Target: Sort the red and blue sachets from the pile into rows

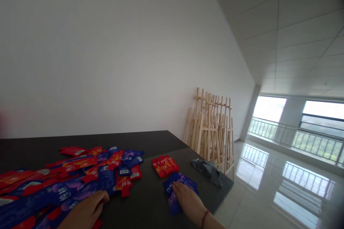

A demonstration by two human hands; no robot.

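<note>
My left hand (pixel 85 210) is at the near left, its fingers curled over the front of a loose pile of red packets (pixel 80 163) and blue packets (pixel 106 178). Its fingertips meet the lower end of a blue packet; whatever they may grip is hidden. Further right, my right hand (pixel 188 200), with a red cord on the wrist, lies flat with fingers stretched out on a small fanned stack of blue packets (pixel 174 183). Just behind that stack lies a fanned group of red-orange packets (pixel 164 165), untouched by either hand.
Everything lies on a dark table (pixel 150 143) against a white wall. A crumpled grey cloth (pixel 208 171) rests near the table's right edge. Several wooden easels (pixel 212 125) lean behind that edge. Shiny tiled floor (pixel 249 193) and railed windows are at the right.
</note>
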